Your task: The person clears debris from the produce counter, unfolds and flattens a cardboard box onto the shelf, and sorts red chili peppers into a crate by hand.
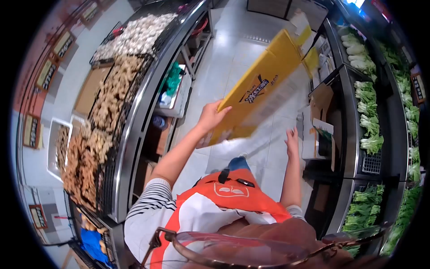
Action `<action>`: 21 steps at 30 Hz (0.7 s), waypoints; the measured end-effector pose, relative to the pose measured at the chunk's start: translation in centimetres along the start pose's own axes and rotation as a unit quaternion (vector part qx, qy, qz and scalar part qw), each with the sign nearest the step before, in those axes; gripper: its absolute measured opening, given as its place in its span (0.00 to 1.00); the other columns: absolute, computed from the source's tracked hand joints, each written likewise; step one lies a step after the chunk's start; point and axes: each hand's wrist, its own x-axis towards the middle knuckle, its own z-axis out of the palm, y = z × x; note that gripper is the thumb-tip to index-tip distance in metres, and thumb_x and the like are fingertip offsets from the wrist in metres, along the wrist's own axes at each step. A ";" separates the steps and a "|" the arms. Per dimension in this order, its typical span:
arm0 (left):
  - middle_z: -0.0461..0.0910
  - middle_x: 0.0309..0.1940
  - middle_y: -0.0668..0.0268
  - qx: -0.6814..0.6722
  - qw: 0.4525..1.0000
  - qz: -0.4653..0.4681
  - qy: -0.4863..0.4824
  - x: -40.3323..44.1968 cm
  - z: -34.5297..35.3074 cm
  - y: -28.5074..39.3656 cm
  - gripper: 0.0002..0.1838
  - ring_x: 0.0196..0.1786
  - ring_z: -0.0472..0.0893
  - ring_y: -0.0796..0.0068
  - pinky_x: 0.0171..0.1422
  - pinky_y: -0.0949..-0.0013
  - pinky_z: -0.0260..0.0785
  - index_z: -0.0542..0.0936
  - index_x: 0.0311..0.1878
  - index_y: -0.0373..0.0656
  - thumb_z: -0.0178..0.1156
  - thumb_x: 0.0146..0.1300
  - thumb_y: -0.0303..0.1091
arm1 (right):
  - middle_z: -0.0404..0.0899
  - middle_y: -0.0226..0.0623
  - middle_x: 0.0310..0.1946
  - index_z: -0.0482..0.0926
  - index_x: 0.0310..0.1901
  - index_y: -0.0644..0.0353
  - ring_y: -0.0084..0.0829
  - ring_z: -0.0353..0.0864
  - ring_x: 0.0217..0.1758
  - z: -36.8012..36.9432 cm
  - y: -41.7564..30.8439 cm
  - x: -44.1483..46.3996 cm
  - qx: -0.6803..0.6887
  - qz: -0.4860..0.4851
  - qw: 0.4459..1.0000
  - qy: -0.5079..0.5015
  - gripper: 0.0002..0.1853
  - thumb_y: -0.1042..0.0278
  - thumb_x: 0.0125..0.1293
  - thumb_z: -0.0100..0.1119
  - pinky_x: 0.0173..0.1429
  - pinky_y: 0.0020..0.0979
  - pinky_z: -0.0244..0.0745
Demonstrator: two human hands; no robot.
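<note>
"How many things are we holding?"

"One: a large yellow cardboard box [260,85], folded fairly flat, with dark printed lettering. Our left hand [212,117] has its grip clamped on the near edge, and the box slants up and away above the floor [237,58]."

"And our right hand [292,142]?"

"It holds nothing; its grip is apart, fingers loosely spread, near the shelves on our right."

"What textures do we see?"

"The cardboard looks smooth, its far end blurred. On our left lie smooth white garlic bulbs [139,38] and knobbly tan ginger [115,85], with rougher reddish-brown roots [80,166] nearer us. On our right we see leafy green bunches [369,114] in rows."

"And the surfaces around us?"

"The garlic and ginger sit on a long metal-edged tabletop [154,67], with one white crate [181,96] below it holding a crumpled green plastic bag [172,78]. Five framed price signs [47,74] line the pale wall on our left. Below us are glossy grey tiles, and we wear one orange-red apron [264,199]."
</note>
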 end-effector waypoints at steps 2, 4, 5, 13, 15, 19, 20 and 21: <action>0.80 0.34 0.55 0.085 0.996 -0.006 0.016 3.4 1.7 1.7 0.15 0.37 0.80 0.60 0.41 0.66 0.70 0.76 0.46 0.38 0.57 0.56 0.33 | 0.44 0.48 0.68 0.43 0.69 0.48 0.40 0.49 0.70 4.3 -6.9 1.6 0.019 -0.036 0.993 -0.110 0.41 0.51 0.61 0.56 0.63 0.41 0.57; 0.79 0.36 0.55 0.150 0.986 0.063 0.041 7.3 2.7 1.3 0.15 0.39 0.77 0.54 0.46 0.60 0.69 0.76 0.47 0.40 0.55 0.55 0.28 | 0.46 0.49 0.68 0.41 0.69 0.50 0.41 0.52 0.69 8.2 -12.6 4.1 0.086 -0.076 0.975 -0.192 0.42 0.50 0.62 0.54 0.60 0.41 0.62; 0.79 0.37 0.56 0.179 0.980 0.079 0.046 8.8 3.0 0.7 0.15 0.39 0.77 0.55 0.48 0.58 0.68 0.76 0.48 0.41 0.54 0.55 0.28 | 0.46 0.49 0.67 0.39 0.69 0.51 0.41 0.54 0.68 9.8 -15.5 4.9 0.118 -0.079 0.964 -0.226 0.43 0.50 0.62 0.54 0.58 0.39 0.65; 0.75 0.49 0.58 0.307 0.941 0.126 0.060 19.7 3.9 -6.2 0.29 0.53 0.74 0.61 0.61 0.53 0.59 0.68 0.57 0.42 0.54 0.46 0.19 | 0.72 0.42 0.47 0.62 0.55 0.67 0.33 0.75 0.48 23.4 -21.8 18.0 0.165 -0.072 0.959 -0.221 0.25 0.65 0.59 0.57 0.48 0.32 0.73; 0.66 0.59 0.55 0.252 0.959 0.132 0.021 23.6 3.9 -9.9 0.29 0.61 0.66 0.56 0.65 0.52 0.54 0.65 0.61 0.44 0.54 0.51 0.23 | 0.75 0.41 0.43 0.69 0.49 0.71 0.32 0.76 0.45 26.0 -22.9 21.8 0.226 -0.087 0.959 -0.150 0.17 0.78 0.55 0.54 0.47 0.30 0.73; 0.46 0.68 0.53 0.188 0.955 0.139 -0.185 31.9 2.2 -12.9 0.32 0.70 0.45 0.46 0.70 0.52 0.42 0.57 0.67 0.52 0.55 0.59 0.41 | 0.74 0.41 0.47 0.67 0.53 0.68 0.33 0.76 0.47 25.6 -23.1 34.2 0.345 -0.102 0.919 -0.160 0.20 0.72 0.60 0.56 0.51 0.31 0.72; 0.47 0.68 0.52 0.206 0.964 0.126 -0.113 34.2 0.7 -13.1 0.34 0.70 0.45 0.45 0.70 0.52 0.42 0.57 0.67 0.50 0.56 0.58 0.42 | 0.74 0.41 0.49 0.66 0.55 0.67 0.32 0.75 0.48 24.5 -23.5 37.3 0.356 -0.102 0.912 -0.174 0.21 0.70 0.61 0.55 0.52 0.32 0.72; 0.47 0.68 0.51 0.227 0.967 0.111 -0.044 36.7 -1.4 -13.2 0.35 0.70 0.45 0.45 0.70 0.52 0.43 0.56 0.67 0.49 0.57 0.57 0.43 | 0.73 0.40 0.50 0.64 0.56 0.66 0.32 0.75 0.50 23.6 -24.2 40.0 0.371 -0.100 0.904 -0.188 0.22 0.67 0.63 0.55 0.53 0.32 0.72</action>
